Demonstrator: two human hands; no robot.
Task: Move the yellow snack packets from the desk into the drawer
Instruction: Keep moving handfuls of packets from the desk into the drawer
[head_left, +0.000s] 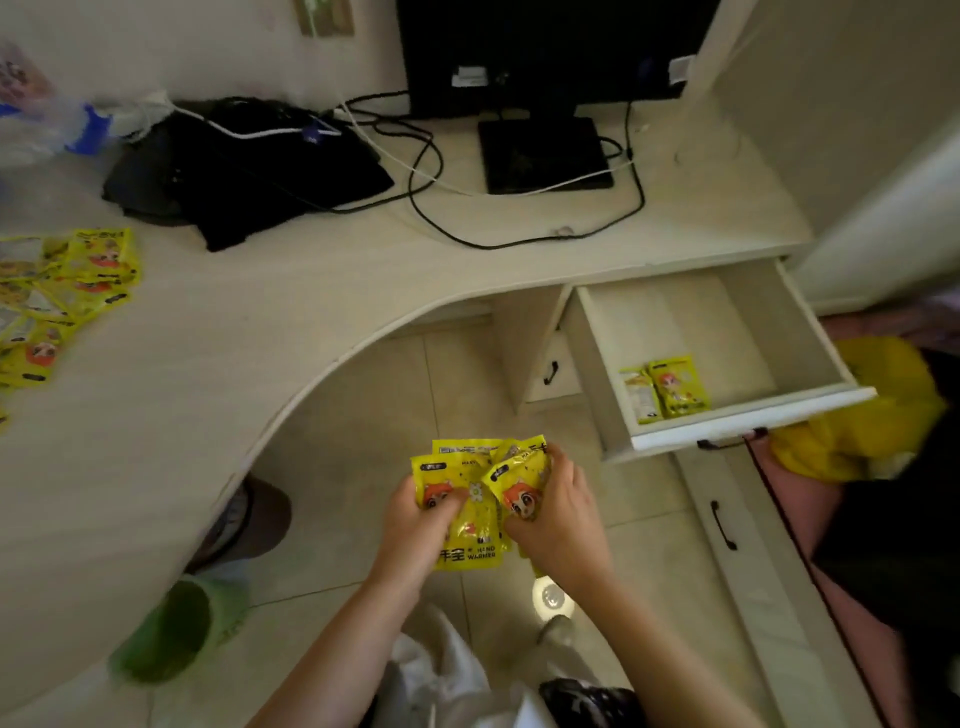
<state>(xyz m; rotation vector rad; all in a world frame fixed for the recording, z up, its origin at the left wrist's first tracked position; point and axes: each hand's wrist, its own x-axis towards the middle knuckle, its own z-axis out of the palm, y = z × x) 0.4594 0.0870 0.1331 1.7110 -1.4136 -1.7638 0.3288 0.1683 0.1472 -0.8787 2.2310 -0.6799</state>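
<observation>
You grip a bundle of packets (470, 512) in your left hand (415, 525) and right hand (558, 512), squaring them (likely for one trip) short of the drawer (748, 422).

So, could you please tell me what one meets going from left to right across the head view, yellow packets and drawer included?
Packets on the desk → left hand → held packets → right hand → packets in the drawer → drawer.
</observation>
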